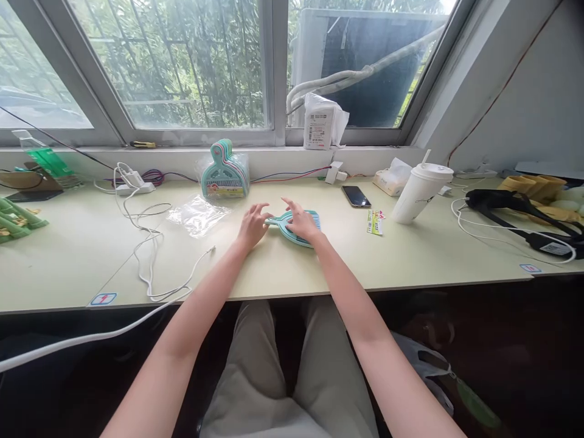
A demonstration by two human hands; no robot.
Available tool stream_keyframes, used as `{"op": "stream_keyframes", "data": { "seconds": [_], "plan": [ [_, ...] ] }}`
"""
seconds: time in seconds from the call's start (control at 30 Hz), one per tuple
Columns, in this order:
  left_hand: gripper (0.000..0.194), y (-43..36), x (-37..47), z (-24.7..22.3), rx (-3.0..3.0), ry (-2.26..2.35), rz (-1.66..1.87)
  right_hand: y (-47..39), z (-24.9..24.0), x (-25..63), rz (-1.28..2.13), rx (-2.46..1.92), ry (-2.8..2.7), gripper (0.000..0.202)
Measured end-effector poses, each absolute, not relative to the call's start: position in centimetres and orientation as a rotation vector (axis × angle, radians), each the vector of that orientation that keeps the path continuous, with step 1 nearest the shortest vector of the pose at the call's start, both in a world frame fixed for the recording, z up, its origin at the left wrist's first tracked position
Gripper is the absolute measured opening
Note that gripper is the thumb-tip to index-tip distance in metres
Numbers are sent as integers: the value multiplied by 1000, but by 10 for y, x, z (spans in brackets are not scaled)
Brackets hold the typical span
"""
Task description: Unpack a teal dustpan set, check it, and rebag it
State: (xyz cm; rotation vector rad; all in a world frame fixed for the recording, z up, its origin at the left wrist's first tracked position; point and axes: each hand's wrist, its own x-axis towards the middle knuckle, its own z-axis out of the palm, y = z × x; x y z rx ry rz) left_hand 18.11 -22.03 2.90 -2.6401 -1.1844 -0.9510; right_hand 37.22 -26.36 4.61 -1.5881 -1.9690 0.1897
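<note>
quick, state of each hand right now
Left hand: partly curled at the handle of the teal item; grip unclear.
Right hand: open, resting on the teal item.

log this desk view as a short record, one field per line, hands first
left hand: at the handle end of the teal paddle-shaped item; grip unclear
right hand: on the item's wide part
behind hands: similar paddle-shaped items standing in clear packaging, crumpled clear plastic in front
right of hands: phone, small packet, lidded white cup with straw
surface: pale yellow tabletop
</note>
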Motion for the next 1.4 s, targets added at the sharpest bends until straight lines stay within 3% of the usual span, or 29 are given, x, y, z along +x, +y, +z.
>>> {"op": "stream_keyframes", "data": {
  "seconds": [0.17, 0.27, 0.37, 0.43, 0.53, 0.6, 0.73, 0.87, 1.0, 1.1, 1.27, 1.4],
  "plan": [
    [68, -214, 194, 31, -2700, -1651, -1669, -267, 50, 358, 144, -1570, -1796, 85],
    [56, -218, 201, 35, -3241, -1973, -1849, -270, 49, 350, 66, -1588, -1671, 82],
    [53, -227, 202, 39, -3917, -1690, -1759, -271, 49, 345, 34, -1568, -1638, 75],
    [51, -230, 200, 41, -3984, -1572, -1830, -268, 50, 345, 72, -1526, -1649, 67],
    [48, -221, 191, 40, -3655, -1942, -2076, -262, 52, 354, 147, -1538, -1570, 41],
    [36, -208, 182, 38, -3234, -2323, -2298, -260, 53, 370, 86, -1672, -1367, 33],
    [15, -189, 160, 35, -2378, -2579, -2817, -262, 48, 422, -134, -2039, -823, 50],
    [11, -185, 149, 36, -1910, -2615, -3019, -258, 29, 472, -28, -2362, -510, 66],
    [15, -183, 150, 36, -1834, -2654, -3033, -247, 16, 479, 77, -2449, -778, 48],
    [14, -183, 152, 34, -1844, -2672, -3012, -242, 16, 455, 81, -2270, -1163, 35],
    [13, -186, 151, 34, -1862, -2636, -3011, -242, 20, 396, 260, -1584, -1942, 31],
    [13, -189, 152, 35, -1814, -2635, -3082, -245, 18, 374, 216, -1545, -1965, 31]
  ]
}}
